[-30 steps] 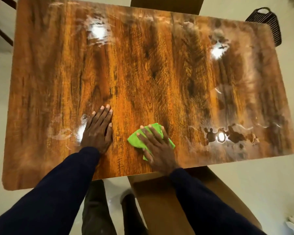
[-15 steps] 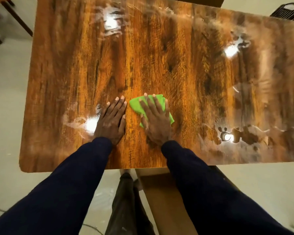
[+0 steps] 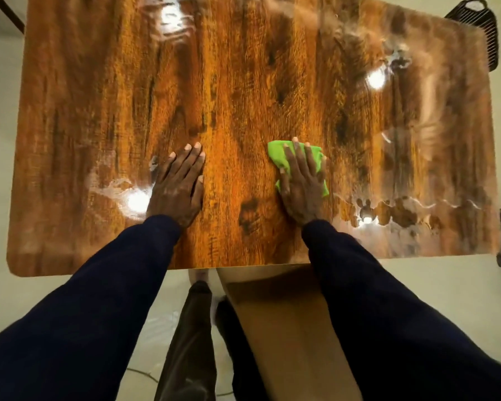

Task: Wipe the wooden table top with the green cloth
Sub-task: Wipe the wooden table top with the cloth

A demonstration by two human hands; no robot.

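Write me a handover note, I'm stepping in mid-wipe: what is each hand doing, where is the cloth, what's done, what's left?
Left hand rests flat on the table top, holding nothing.
Right hand presses the green cloth flat, right of centre, near the front edge.
Done: the middle strip looks streak-free.
Left: whitish smears beside the left hand, on the right side, at the far edge.

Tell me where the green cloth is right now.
In the head view the green cloth lies on the wooden table top, right of centre, under the right hand.
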